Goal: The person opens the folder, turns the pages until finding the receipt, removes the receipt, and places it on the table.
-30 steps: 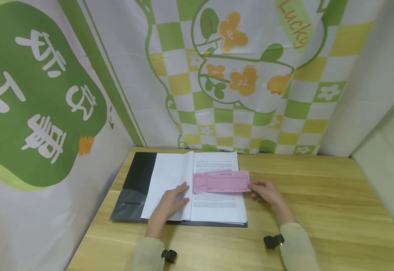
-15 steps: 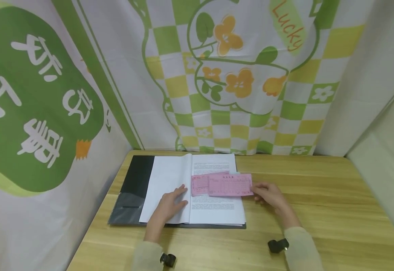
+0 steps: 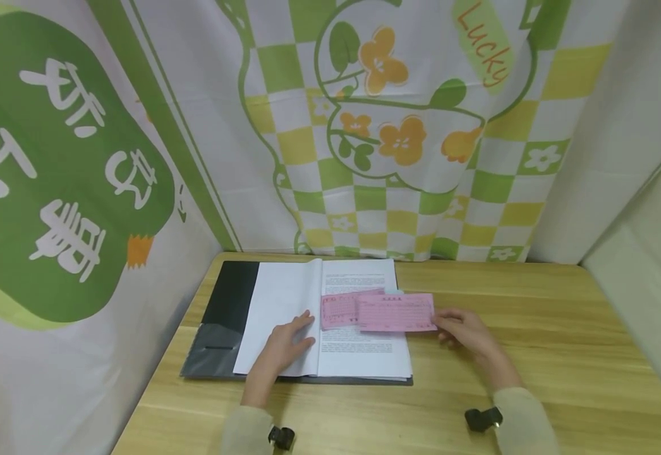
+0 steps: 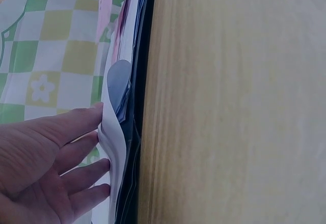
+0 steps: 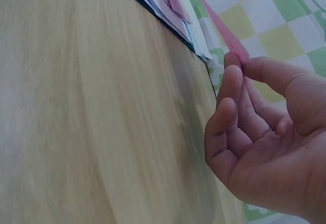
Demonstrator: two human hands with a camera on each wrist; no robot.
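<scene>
An open black folder [image 3: 232,287] holds white pages, blank on the left [image 3: 279,294] and printed on the right [image 3: 359,354]. My left hand [image 3: 279,346] rests its fingers on the left page beside the middle fold. In the left wrist view, those fingertips touch the curved paper. Between thumb and index finger, my right hand [image 3: 468,332] pinches the right end of a pink printed slip [image 3: 395,313]. The right wrist view has this slip [image 5: 226,33] raised apart from the pages. More pink slips [image 3: 337,309] lie on the printed page, partly covered by the held one.
The folder lies on a wooden table [image 3: 535,328], towards its back left. Behind it hangs a green-and-yellow checked cloth [image 3: 404,221]. A printed cloth [image 3: 69,189] hangs along the left side. Each wrist carries a small black camera [image 3: 483,418].
My right hand has drawn the pink slip to the right, off the other slips, uncovering them. My left hand keeps its place on the page. The head view has shifted slightly.
</scene>
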